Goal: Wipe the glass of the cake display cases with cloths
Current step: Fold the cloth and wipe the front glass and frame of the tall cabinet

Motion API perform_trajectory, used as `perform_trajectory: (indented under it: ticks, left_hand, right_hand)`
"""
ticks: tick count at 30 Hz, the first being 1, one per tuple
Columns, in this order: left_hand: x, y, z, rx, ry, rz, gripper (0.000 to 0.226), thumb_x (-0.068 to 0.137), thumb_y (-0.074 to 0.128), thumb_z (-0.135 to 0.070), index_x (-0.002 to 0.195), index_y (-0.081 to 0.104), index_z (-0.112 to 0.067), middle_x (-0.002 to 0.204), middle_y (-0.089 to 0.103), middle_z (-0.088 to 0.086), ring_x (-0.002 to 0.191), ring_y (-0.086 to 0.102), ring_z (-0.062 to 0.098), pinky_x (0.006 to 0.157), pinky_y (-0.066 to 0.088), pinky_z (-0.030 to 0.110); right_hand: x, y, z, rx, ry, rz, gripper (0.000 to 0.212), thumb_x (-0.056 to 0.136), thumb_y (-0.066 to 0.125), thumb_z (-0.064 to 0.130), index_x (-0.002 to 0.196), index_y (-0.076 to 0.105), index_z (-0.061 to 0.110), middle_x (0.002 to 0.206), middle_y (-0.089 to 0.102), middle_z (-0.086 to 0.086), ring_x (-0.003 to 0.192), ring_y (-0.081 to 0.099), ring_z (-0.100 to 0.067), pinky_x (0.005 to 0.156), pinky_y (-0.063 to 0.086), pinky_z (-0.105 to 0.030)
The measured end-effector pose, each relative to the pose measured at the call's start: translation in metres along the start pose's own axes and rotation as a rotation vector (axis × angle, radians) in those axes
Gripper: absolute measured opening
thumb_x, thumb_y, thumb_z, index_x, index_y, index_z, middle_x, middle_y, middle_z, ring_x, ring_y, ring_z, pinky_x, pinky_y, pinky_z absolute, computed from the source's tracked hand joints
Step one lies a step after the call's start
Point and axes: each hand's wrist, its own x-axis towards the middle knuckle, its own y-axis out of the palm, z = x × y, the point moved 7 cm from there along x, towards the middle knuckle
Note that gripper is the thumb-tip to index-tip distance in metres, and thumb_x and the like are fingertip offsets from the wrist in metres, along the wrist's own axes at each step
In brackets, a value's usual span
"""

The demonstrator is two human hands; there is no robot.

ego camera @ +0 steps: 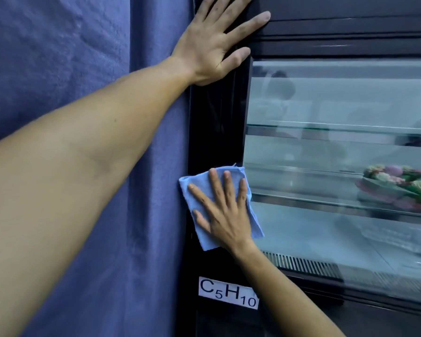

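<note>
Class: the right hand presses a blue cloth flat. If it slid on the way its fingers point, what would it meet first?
Probably only more black frame; the right hand points up it, toward the left hand braced higher.

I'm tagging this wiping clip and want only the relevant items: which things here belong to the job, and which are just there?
Job: blue cloth; right hand pressing it; left hand braced on black frame; display glass.

Just there: cake; C5H10 label; blue curtain.
</note>
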Motion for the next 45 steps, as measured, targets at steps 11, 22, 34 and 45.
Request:
perform_trajectory:
  ticks: [11,22,34,45]
  left_hand:
    - [-0.003,0.005,0.0,-0.014,-0.054,-0.016,0.06,0.108,0.023,-0.052,0.166,0.015,-0.037,0.174,0.012,0.008,0.16,0.008,0.035,0.129,0.005,0.056]
    - [-0.005,0.008,0.003,-0.01,-0.079,-0.069,0.065,0.106,0.032,-0.051,0.166,0.021,-0.028,0.172,0.015,0.015,0.159,0.01,0.043,0.129,0.005,0.055]
    - [-0.006,0.012,0.004,-0.077,-0.072,-0.091,0.066,0.106,0.037,-0.047,0.166,0.021,-0.025,0.173,0.014,0.013,0.159,0.009,0.038,0.129,0.005,0.053]
    - [-0.004,0.019,0.012,-0.118,-0.119,-0.119,0.072,0.106,0.03,-0.046,0.166,0.013,-0.011,0.174,0.009,0.011,0.161,0.004,0.031,0.131,0.001,0.046]
  right_hand:
    - [-0.069,0.023,0.03,0.045,-0.122,0.073,0.067,0.095,0.061,0.053,0.157,0.041,0.034,0.167,0.031,-0.002,0.161,0.002,-0.027,0.13,0.001,-0.048]
    - [-0.022,0.008,0.006,0.026,0.257,-0.107,0.063,0.1,0.054,0.052,0.157,0.04,0.031,0.17,0.021,-0.003,0.16,0.008,-0.029,0.129,0.007,-0.056]
    - [0.03,-0.012,-0.01,0.089,0.14,-0.125,0.064,0.095,0.059,0.053,0.155,0.046,0.034,0.166,0.033,-0.002,0.158,0.021,-0.026,0.129,0.01,-0.051]
    - [0.167,-0.148,-0.292,-0.087,0.703,-0.283,0.067,0.102,0.027,0.05,0.165,0.021,0.027,0.172,0.01,-0.013,0.159,0.006,-0.04,0.127,0.005,-0.059]
